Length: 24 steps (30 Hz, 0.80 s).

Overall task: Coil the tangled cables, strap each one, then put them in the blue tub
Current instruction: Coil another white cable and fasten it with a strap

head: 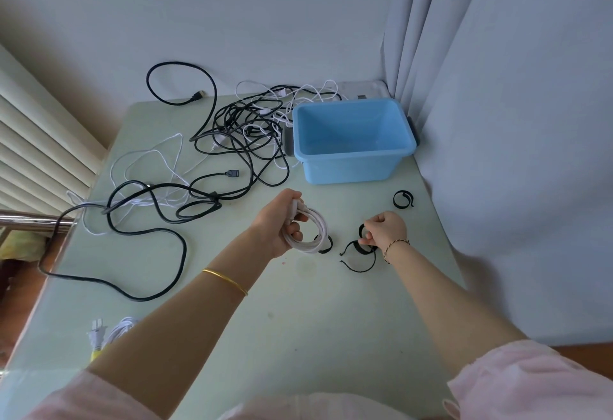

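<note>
While left hand (282,220) grips white coil (313,232), springy, light; right hand (384,230) pinches strap (363,237), centre frame; hold bundled turns.

**Soft Daylight, Wide-Angle Warp**

The scene was bright and evenly lit by diffuse daylight, with a cool bluish cast on the wall (232,21) and curtain (497,88). Shadows were faint: soft grey in the curtain folds and gentle shading inside the blue tub (351,167). The pale green table (298,303) showed a mild sheen along its near left edge, and the metal rail (30,219) carried a small glint. The middle was sharp. Wide-angle distortion bowed the table's edges and the cream slats (39,141) at left. The pink sleeves (530,383) at the bottom looked soft and smeared.
</note>
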### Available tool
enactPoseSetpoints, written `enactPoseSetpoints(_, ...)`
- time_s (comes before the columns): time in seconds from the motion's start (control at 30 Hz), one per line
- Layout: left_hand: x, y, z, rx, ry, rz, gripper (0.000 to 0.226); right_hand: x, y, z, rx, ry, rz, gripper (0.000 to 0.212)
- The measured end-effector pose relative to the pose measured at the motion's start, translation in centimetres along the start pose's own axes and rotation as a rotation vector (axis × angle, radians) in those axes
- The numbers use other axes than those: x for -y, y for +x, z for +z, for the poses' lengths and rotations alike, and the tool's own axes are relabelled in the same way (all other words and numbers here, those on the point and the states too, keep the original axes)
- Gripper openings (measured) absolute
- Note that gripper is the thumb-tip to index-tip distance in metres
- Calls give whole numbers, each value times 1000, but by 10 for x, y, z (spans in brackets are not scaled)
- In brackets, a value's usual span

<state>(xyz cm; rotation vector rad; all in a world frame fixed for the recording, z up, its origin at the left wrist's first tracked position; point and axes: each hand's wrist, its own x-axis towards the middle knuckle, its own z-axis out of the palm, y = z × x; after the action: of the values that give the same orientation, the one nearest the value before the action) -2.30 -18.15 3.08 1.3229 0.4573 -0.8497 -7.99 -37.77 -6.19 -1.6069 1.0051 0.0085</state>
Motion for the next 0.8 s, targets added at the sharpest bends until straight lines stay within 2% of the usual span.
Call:
enactPoseSetpoints(0.1, -1, -1, 0, 4, 0, 3, 24, -3, 3, 0, 8, 3, 7, 14)
enactPoseSetpoints(0.2, -2, -1, -1, 0, 5, 4, 24, -5, 4, 0, 21, 104, 3, 2)
enactPoseSetpoints(0.3, -2, -2, 1, -3, 5, 4, 24, 4, -1, -3, 7, 228, 49, 18)
enactPoseSetpoints(0.37, -2, -3, 1, -5, 8, 4, 24, 13, -4, -6, -9, 395, 140, 28)
enactPoseSetpoints(0.43, -3, -4, 3, -6, 17, 2, 24, 20, -8, -11, 32, 627, 192, 26)
enactPoseSetpoints(0.5, -4, -5, 6, -10, 36, 9, 23, 25, -14, -18, 99, 757, 188, 25)
enactPoseSetpoints(0.6, -7, -8, 11, -14, 96, 67, 21, 36, -28, -26, 266, 818, 125, 22)
enactPoseSetpoints(0.8, -13, -16, 18, -21, 192, 263, 26, 73, -66, -18, 557, 568, -212, 16)
